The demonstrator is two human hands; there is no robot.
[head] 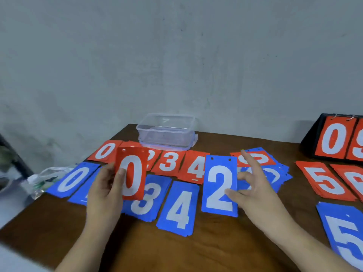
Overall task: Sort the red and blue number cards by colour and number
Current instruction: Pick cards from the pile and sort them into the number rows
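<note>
The person has a card in each hand, both lifted off the worktop (216,252). The left hand (104,187) grips a red 0 card (131,173) by its left edge, thumb across the face. The right hand (253,193) pinches a blue 2 card (219,185) at its right edge between thumb and curled fingers (242,175), with the index finger sticking out.

The rows are already laid out. The red 0 pile (104,151) sits towards the far left corner, and the red 3 pile (168,161) and red 4 pile (196,167) run along the far edge. The blue 0 pile (73,179), blue 3 pile (149,201) and blue 4 pile (178,211) lie nearer the front edge. A mixed heap (275,171) waits further right.

To my eye, the red 0 should go first, straight back onto its pile. That clears the left hand away from the spot before the blue 3, which it now hides. Then the blue 2 can be slid in there, squared to its neighbours and laid flat so the stack beneath doesn't skew.
</note>
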